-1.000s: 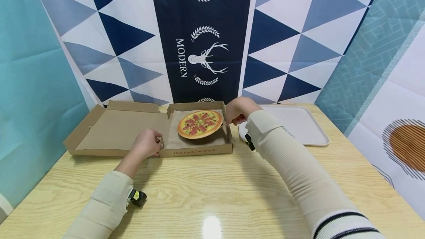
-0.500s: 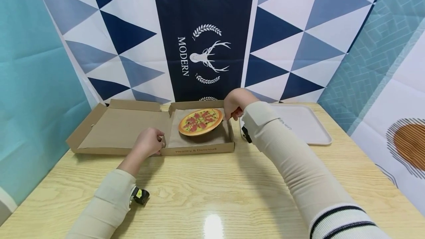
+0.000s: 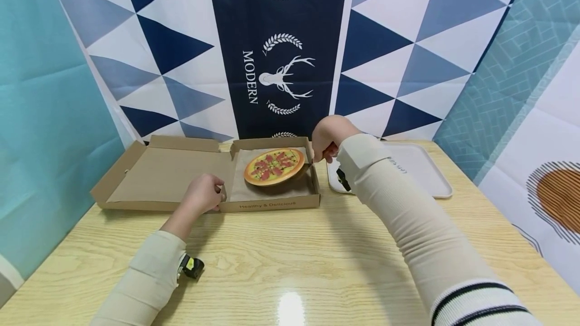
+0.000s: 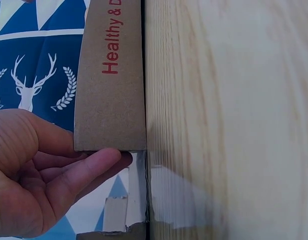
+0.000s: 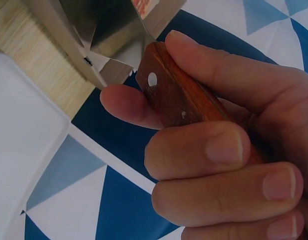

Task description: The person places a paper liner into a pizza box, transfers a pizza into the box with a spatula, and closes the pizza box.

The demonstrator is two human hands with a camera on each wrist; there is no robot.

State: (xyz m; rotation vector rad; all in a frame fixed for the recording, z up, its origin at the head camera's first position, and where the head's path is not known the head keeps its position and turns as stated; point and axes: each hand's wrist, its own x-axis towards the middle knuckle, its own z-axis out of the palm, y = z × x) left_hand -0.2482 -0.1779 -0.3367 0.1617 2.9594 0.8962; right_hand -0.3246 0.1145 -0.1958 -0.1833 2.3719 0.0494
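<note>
A round pizza (image 3: 274,167) with red toppings sits tilted over the paper lining of a cardboard pizza box (image 3: 301,201). My right hand (image 3: 330,140) holds a spatula above the box's right wall. In the right wrist view, fingers and thumb wrap the spatula's riveted wooden handle (image 5: 181,97), and its wide metal blade (image 5: 116,37) reaches into the box. The blade's far part is hidden under the pizza. My left hand (image 3: 203,192) pinches the front left corner of the box; the left wrist view shows thumb and fingers at the end of the printed wall (image 4: 111,110).
The box's lid (image 3: 174,176) lies unfolded to the left. On the right, partly behind my right forearm, is a white tray (image 3: 423,167). A patterned cloth (image 3: 281,64) hangs right behind the box. The wooden table (image 3: 272,255) stretches in front.
My right hand has drawn slightly right, and more of the spatula shows beside the pizza's right edge. The pizza stays nearly in place. My left hand has kept its hold on the box.
</note>
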